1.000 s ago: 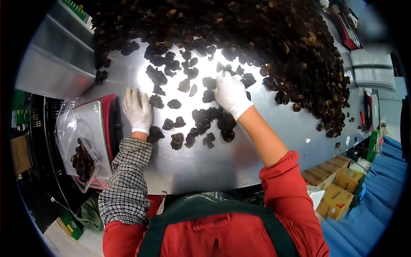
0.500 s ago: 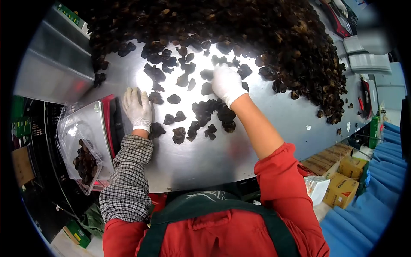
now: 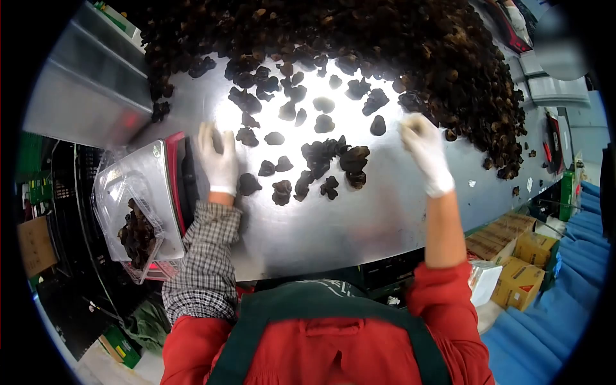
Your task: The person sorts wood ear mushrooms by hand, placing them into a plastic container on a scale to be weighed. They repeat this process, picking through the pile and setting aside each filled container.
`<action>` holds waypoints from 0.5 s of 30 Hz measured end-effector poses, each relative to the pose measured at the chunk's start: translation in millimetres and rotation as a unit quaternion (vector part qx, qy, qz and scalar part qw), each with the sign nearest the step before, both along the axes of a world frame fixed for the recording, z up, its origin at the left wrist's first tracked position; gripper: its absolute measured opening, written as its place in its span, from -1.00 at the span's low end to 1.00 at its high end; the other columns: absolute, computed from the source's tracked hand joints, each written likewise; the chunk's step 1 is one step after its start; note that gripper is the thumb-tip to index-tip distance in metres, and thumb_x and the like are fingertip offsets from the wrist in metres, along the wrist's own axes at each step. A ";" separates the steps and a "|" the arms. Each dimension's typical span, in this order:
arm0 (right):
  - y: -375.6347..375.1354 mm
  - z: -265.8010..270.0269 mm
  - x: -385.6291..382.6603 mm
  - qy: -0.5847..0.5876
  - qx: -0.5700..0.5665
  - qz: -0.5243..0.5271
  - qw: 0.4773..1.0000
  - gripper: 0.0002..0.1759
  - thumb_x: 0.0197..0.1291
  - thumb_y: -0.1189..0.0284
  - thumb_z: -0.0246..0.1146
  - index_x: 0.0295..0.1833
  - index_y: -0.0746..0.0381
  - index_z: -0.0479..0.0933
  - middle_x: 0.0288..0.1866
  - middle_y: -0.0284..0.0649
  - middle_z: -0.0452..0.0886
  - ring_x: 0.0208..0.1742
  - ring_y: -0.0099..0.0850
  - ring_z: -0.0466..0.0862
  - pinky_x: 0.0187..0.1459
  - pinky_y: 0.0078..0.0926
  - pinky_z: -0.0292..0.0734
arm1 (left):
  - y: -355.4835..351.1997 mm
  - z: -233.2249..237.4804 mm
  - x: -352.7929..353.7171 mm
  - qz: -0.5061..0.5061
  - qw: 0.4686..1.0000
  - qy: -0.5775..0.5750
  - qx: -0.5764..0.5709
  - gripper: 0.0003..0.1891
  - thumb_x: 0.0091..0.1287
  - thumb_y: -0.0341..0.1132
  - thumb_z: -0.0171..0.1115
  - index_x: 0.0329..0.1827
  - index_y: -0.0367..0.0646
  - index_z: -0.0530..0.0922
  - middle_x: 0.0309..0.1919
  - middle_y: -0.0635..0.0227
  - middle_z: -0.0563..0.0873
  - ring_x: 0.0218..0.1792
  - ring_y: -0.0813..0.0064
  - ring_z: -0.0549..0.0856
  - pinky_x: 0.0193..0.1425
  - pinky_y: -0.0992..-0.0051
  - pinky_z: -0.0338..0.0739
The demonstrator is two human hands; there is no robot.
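Observation:
A big heap of dark dried fungus [image 3: 385, 45] covers the far part of the steel table [image 3: 333, 228]. A small cluster of the fungus pieces [image 3: 327, 163] lies spread in front of me. My left hand [image 3: 218, 160], in a white glove, rests flat on the table with its fingers apart, just left of the loose pieces and beside the scale. My gloved right hand [image 3: 425, 151] hovers at the heap's right edge with its fingers curled; blur hides whether a piece is pinched.
A clear plastic clamshell box [image 3: 128, 205] holding some fungus sits on a red scale [image 3: 174, 186] at the left table edge. A steel bin [image 3: 83, 90] stands at far left. Cardboard boxes [image 3: 520, 273] and blue cloth [image 3: 564, 314] lie lower right.
My right hand has left the loose pieces near the middle and swung right to the heap's edge. My left hand has stayed flat on the table.

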State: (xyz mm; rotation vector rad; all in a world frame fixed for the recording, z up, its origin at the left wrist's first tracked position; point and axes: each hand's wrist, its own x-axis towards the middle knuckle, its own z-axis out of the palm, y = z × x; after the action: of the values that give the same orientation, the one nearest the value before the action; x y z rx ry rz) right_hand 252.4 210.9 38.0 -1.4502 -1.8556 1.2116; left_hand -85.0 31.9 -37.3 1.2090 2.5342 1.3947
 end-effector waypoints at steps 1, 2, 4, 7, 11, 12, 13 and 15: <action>-19.3 20.3 27.0 0.009 -0.018 -0.017 1.000 -0.87 0.17 0.44 0.24 -0.32 0.28 0.51 -0.48 -0.42 0.47 -0.45 -0.66 0.41 -0.40 -0.66 0.34 | -3.3 11.9 12.3 -0.017 1.000 -0.009 0.023 -0.53 0.28 -0.22 0.28 0.17 -0.31 0.50 0.23 -0.08 0.48 0.28 -0.02 0.43 0.42 0.13 0.21; -38.2 28.5 59.3 0.018 -0.027 -0.039 0.999 -0.88 0.21 0.44 0.23 -0.32 0.26 0.51 -0.47 -0.46 0.45 -0.46 -0.69 0.37 -0.43 -0.69 0.29 | -10.1 23.0 30.9 -0.062 0.997 0.008 0.037 -0.61 0.18 -0.33 0.35 0.07 -0.27 0.57 0.13 0.00 0.55 0.18 0.03 0.51 0.30 0.17 0.36; -79.3 35.2 127.2 -0.042 -0.015 -0.091 0.995 -0.89 0.21 0.45 0.22 -0.32 0.25 0.50 -0.48 -0.44 0.44 -0.46 -0.67 0.36 -0.43 -0.65 0.29 | -27.6 34.5 66.7 -0.196 0.979 0.063 -0.011 -0.69 0.01 -0.34 0.44 -0.17 -0.17 0.60 -0.06 0.21 0.60 0.05 0.17 0.56 0.21 0.24 0.40; -133.6 30.4 213.4 -0.168 -0.198 -0.195 0.946 -0.81 0.17 0.41 0.27 -0.22 0.32 0.51 -0.35 -0.28 0.56 -0.33 -0.45 0.55 -0.28 -0.53 0.45 | -41.3 35.3 111.3 -0.266 0.945 0.135 -0.135 -0.58 -0.04 -0.20 0.51 -0.11 -0.10 0.62 0.16 0.21 0.46 0.30 0.15 0.33 0.44 -0.11 0.04; -159.9 26.8 226.7 -0.399 0.043 -0.102 0.910 -0.63 0.13 0.47 0.30 0.06 0.35 0.50 0.05 0.08 0.54 0.09 0.01 0.52 0.09 -0.28 0.47 | -42.3 22.7 112.8 -0.228 0.958 0.111 -0.133 -0.78 0.04 -0.32 0.42 -0.24 -0.09 0.67 0.15 0.29 0.50 0.31 0.17 0.33 0.46 -0.08 -0.01; -149.7 29.6 214.1 -0.357 0.072 -0.084 0.928 -0.63 0.12 0.48 0.31 0.05 0.35 0.51 0.04 0.06 0.55 0.09 -0.01 0.54 0.09 -0.28 0.48 | -43.5 26.5 111.2 -0.212 0.970 0.061 -0.104 -0.84 0.04 -0.34 0.41 -0.32 -0.12 0.68 0.12 0.31 0.54 0.30 0.18 0.36 0.47 -0.06 -0.02; -138.0 31.3 196.5 -0.311 0.102 -0.068 0.943 -0.64 0.11 0.48 0.32 0.04 0.34 0.52 0.02 0.05 0.56 0.08 -0.03 0.55 0.09 -0.29 0.48 | -45.2 35.7 108.1 -0.210 0.973 0.017 -0.093 -0.83 0.04 -0.35 0.40 -0.30 -0.14 0.68 0.08 0.32 0.58 0.28 0.17 0.39 0.48 -0.02 -0.03; -111.8 34.4 131.2 -0.239 0.116 -0.019 0.964 -0.67 0.10 0.46 0.33 -0.01 0.32 0.54 -0.03 0.00 0.59 0.02 -0.05 0.59 0.06 -0.28 0.50 | -49.0 44.5 101.0 -0.211 0.975 -0.042 -0.059 -0.85 0.10 -0.43 0.37 -0.25 -0.17 0.68 -0.01 0.30 0.63 0.20 0.19 0.48 0.42 0.12 0.16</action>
State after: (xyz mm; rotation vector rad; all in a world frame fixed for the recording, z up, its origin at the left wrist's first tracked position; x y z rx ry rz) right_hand 383.6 99.0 72.4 -1.7385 -2.1762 0.6247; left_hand 16.0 -17.1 7.2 1.5135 2.1007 1.1512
